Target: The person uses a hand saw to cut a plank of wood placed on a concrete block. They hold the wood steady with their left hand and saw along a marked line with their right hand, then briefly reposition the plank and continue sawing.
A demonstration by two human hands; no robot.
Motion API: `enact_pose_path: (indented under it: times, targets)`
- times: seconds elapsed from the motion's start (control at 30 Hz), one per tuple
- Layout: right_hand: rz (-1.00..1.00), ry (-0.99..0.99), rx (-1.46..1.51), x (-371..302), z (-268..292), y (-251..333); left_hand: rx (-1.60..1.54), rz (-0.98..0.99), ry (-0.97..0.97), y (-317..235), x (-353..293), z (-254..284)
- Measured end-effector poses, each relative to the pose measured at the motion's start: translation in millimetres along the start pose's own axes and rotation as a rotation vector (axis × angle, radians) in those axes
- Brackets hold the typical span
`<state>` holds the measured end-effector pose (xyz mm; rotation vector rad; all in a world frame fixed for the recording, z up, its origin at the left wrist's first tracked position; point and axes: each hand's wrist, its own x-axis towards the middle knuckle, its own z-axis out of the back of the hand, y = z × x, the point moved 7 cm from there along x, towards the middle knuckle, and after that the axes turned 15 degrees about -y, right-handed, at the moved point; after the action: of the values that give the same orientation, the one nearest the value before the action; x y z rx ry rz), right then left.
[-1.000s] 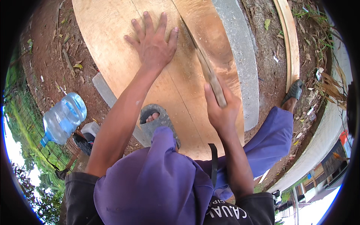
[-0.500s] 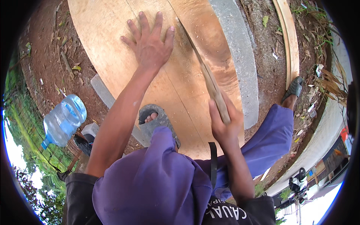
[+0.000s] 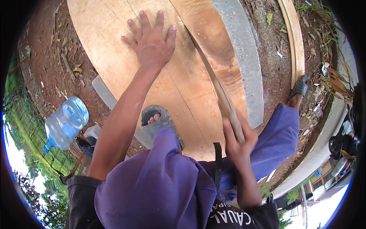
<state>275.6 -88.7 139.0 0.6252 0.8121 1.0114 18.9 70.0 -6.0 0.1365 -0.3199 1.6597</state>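
Observation:
My left hand (image 3: 153, 47) lies flat with spread fingers on a wide sheet of plywood (image 3: 160, 97). In my right hand (image 3: 239, 143), the fingers are wrapped around the wooden grip of a handsaw (image 3: 217, 86). The saw slants up and left across the sheet, its blade seen almost edge-on. Its far end meets a dark line that runs on toward the sheet's far edge. Pale flecks like sawdust lie beside this line. My sandalled left foot (image 3: 160, 122) rests on the plywood, left of the saw.
Under the sheet, a grey slab (image 3: 249, 72) sticks out on the right. A large clear blue water bottle (image 3: 66, 122) lies at the left on reddish soil. Far right, a long wooden strip (image 3: 292, 42) reaches my other sandalled foot (image 3: 299, 89). A wire fence stands far left.
My right hand has drawn the handsaw back toward me and slightly right. The left hand stays almost in place on the plywood.

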Motion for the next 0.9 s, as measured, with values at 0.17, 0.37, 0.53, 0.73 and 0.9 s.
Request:
enact_pose_path:
  times: [0.17,0.37,0.53,0.73,0.9]
  targets:
    - [0.024,-0.030,0.062,34.3,-34.2,7.9,0.001,0.001,0.001,2.0,1.8,1.8]
    - [0.068,0.014,-0.199,-99.1,97.5,14.1,0.016,0.011,-0.003,6.5,-1.7,1.4]
    - [-0.103,-0.039,-0.044,-25.7,33.4,1.5,0.011,-0.017,-0.015,-1.2,-0.4,-1.8]
    - [-0.084,-0.019,0.041,-4.0,8.9,0.8,-0.023,-0.015,-0.030,3.9,0.1,-0.4]
    - [0.086,0.066,-0.227,-94.4,106.4,23.3,0.025,0.006,-0.035,6.3,-0.3,1.1]
